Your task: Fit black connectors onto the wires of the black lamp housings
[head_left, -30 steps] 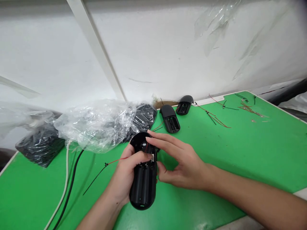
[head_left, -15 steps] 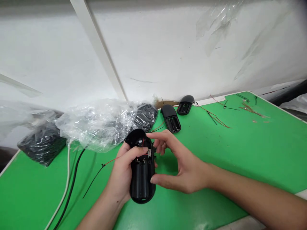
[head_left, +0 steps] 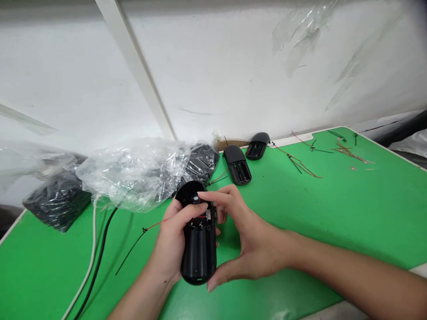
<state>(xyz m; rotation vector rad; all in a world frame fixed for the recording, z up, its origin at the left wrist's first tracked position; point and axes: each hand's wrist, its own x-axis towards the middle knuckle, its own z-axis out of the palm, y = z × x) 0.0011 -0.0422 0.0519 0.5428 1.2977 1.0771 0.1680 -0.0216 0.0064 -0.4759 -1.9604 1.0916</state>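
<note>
My left hand (head_left: 175, 226) is wrapped round a black plastic battery housing (head_left: 199, 258), holding it upright with its hollow inner side facing me. The left thumb presses inside, beside a small white connector (head_left: 209, 214). A red wire with a black end (head_left: 144, 230) hangs out past the left side of the housing. My right hand (head_left: 247, 235) is spread at the housing's right side. Its index fingertip reaches over the upper hollow, and its thumb lies at the lower right edge. The other right fingers are partly hidden behind the index finger.
Two similar black housings with open battery bays (head_left: 237, 165) (head_left: 258, 146) lie by the wall. Thin wires (head_left: 296, 162) are scattered on the green tabletop (head_left: 300, 275). Clear plastic bags of black parts (head_left: 60, 200) stand at left, near a white cable (head_left: 91, 249) and a black cable (head_left: 102, 253).
My right index finger has moved left over the upper hollow of the housing. The right thumb has slid down to its lower edge. My left hand keeps its hold.
</note>
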